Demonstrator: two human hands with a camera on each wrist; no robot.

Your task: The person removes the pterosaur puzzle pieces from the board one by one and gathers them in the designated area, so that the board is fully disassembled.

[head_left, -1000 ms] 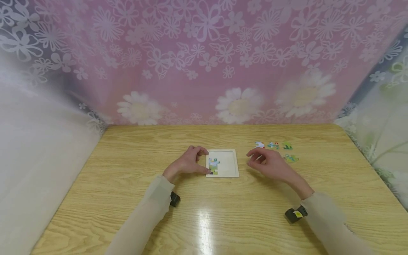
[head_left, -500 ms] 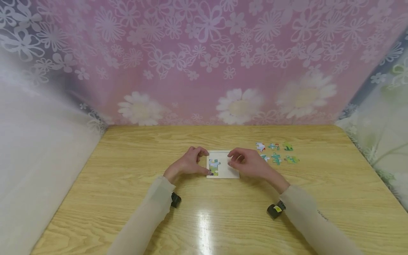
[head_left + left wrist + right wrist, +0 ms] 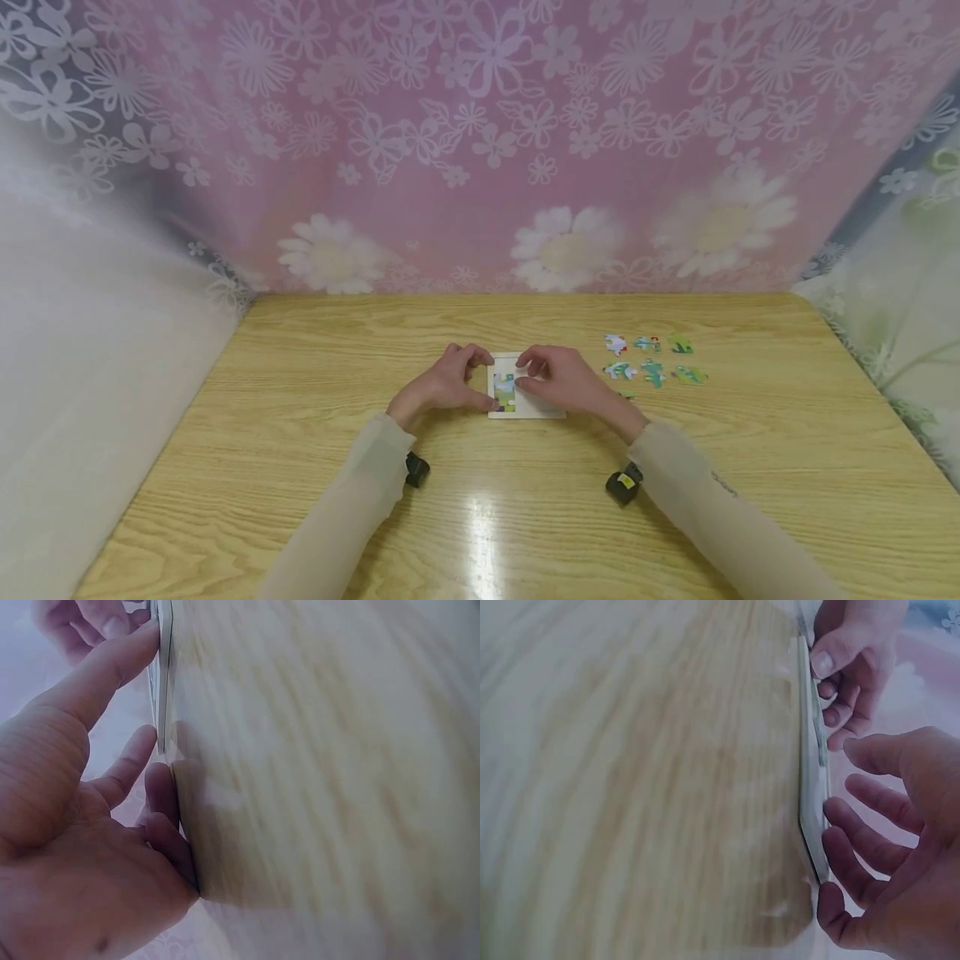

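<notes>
A square, pale puzzle tray (image 3: 540, 413) lies on the table, with colourful joined puzzle pieces (image 3: 505, 390) along its left side. My left hand (image 3: 448, 382) holds the tray's left rim, thumb near the front corner and fingers near the back one. In the left wrist view, the left thumb (image 3: 112, 671) presses against the tray's edge (image 3: 164, 682). Over the tray, my right hand (image 3: 558, 379) has its fingertips close to the right side of the joined pieces. The right wrist view shows a gap between right thumb and fingers (image 3: 877, 847), with nothing visible in it.
Several loose puzzle pieces (image 3: 652, 372) lie in rows to the right of the tray; one green piece (image 3: 626, 395) is partly hidden by my right hand. A flowered curtain (image 3: 450, 167) hangs behind the wood-grain table (image 3: 337, 333).
My right hand has moved left from beside the loose pieces to over the tray, near the joined pieces, uncovering more loose pieces. The left hand stays on the tray's rim.
</notes>
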